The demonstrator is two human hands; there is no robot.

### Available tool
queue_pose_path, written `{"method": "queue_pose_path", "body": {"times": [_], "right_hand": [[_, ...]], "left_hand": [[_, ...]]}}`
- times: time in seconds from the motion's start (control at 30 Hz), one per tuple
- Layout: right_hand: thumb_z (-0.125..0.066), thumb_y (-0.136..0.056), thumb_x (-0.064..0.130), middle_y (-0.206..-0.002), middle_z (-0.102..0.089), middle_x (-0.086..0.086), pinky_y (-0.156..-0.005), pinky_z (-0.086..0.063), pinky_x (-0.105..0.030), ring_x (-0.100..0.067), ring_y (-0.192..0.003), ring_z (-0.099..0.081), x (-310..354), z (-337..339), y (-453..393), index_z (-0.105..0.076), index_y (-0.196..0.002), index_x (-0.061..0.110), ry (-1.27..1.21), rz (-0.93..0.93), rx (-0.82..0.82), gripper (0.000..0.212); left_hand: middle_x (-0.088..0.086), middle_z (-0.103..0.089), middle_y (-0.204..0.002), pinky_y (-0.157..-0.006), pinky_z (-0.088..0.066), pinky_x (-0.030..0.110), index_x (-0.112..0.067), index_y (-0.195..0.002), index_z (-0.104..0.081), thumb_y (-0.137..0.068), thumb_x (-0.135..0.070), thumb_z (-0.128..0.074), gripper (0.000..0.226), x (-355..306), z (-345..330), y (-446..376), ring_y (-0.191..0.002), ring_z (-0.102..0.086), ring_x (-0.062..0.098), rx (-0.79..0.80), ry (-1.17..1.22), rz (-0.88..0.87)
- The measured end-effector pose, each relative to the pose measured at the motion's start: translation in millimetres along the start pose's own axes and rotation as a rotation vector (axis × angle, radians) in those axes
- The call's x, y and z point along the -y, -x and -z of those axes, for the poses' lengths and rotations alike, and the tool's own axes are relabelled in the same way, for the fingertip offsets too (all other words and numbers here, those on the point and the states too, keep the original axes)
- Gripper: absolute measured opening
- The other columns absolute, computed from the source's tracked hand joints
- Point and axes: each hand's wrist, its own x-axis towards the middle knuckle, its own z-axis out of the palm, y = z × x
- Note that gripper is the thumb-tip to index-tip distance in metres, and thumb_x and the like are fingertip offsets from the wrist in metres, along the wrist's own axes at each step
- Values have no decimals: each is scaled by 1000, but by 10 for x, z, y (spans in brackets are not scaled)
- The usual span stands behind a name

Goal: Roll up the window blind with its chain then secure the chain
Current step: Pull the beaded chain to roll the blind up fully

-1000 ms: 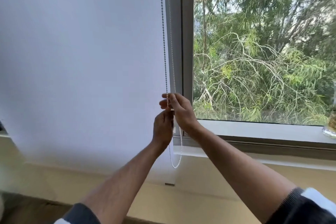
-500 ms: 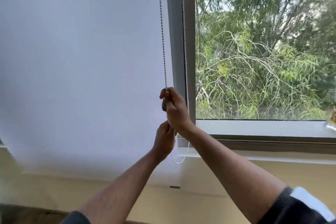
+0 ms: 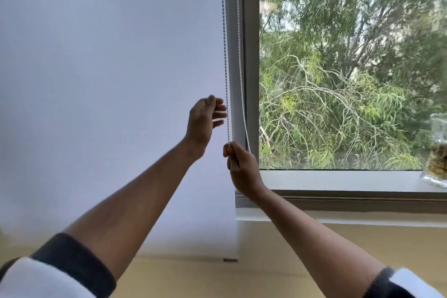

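Our left hand (image 3: 205, 118) has let go and moved up, fingers wide, beside the white bead chain (image 3: 225, 55).
Our right hand (image 3: 242, 167) pinches it mid-frame, ready to pull; the white fabric blind (image 3: 108, 80) hangs low, filling the left.

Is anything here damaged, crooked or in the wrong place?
Nothing stands out. The blind hangs flat and fully down, the chain runs straight into the right hand, and the left hand is open beside it.

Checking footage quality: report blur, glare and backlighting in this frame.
Head view: the white roller blind glows evenly, backlit; the left hand has slightly smeared fingers; the clear glass jar and foliage at the right edge are blurred; a faint reflection spots the pane.
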Motion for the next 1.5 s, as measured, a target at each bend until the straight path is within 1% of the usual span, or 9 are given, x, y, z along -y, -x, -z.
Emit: {"method": "queue_pose_path", "body": {"times": [0.17,0.27,0.43,0.83,1.03,1.13,1.23,1.33,1.5], "right_hand": [[-39,-88,10,-56,-52,16,-52,-40,-41,-20,-49,-42,-126,-72,185,-47,-84,31,52,-12,68,22],[-40,-93,9,-59,-53,11,-54,-39,-43,-27,-52,-43,-182,-54,230,-45,-81,33,74,-6,131,26],[-44,-96,3,-63,-55,25,-58,-41,-42,-26,-57,-43,-348,59,285,-44,-83,32,219,-7,258,31],[-38,-96,25,-65,-64,8,-73,-54,-47,-26,-68,-63,-617,133,405,-52,-79,46,314,-232,422,30],[-41,-104,-1,-114,-77,-10,-101,-55,-39,-28,-109,-69,-461,238,109,-66,-130,8,137,-268,399,38],[-39,-108,1,-121,-72,-18,-88,-54,-22,-29,-109,-68,-91,308,-173,-62,-134,0,-123,-248,259,35],[-36,-112,12,-118,-71,-15,-93,-52,-39,-27,-106,-69,364,302,-432,-60,-133,4,-371,-205,231,33],[-33,-113,13,-98,-72,-8,-74,-56,-32,-20,-83,-71,703,251,-619,-58,-132,8,-504,-127,219,32],[-36,-110,7,-60,-43,0,-49,-24,-31,-13,-51,-32,700,52,-567,-58,-96,19,-342,-20,83,29]], "left_hand": [[3,-67,-80,-62,-52,29,-13,-107,-60,-105,-47,-36,41,-443,-181,-169,-65,-62,17,149,138,25],[-8,-41,-48,-42,-26,20,-22,-68,-49,-103,-51,-37,47,-427,-281,-163,-38,-30,10,113,130,-4],[-6,-27,-43,-40,-19,19,-25,-56,-31,-104,-52,-37,55,-60,-241,-92,-34,-21,11,24,109,-55],[-6,-26,-46,-41,-18,19,-26,-55,-33,-102,-54,-41,55,484,-176,114,-36,-21,11,31,68,37],[-4,-26,-46,-40,-21,17,-22,-59,-34,-103,-50,-42,53,660,-112,235,-34,-22,10,15,21,97],[-4,-30,-45,-40,-24,19,-18,-62,-42,-105,-47,-40,51,789,-51,331,-35,-25,12,3,-20,112],[-2,-36,-48,-42,-25,22,-18,-66,-50,-106,-44,-37,49,933,-39,462,-36,-32,12,31,-79,154],[1,-28,-51,-39,-21,19,-17,-66,-37,-106,-41,-38,46,1098,-80,630,-35,-25,9,52,-44,211],[3,-27,-53,-41,-18,22,-16,-70,-36,-108,-35,-35,43,1315,-93,826,-41,-22,13,75,-87,247]]}}
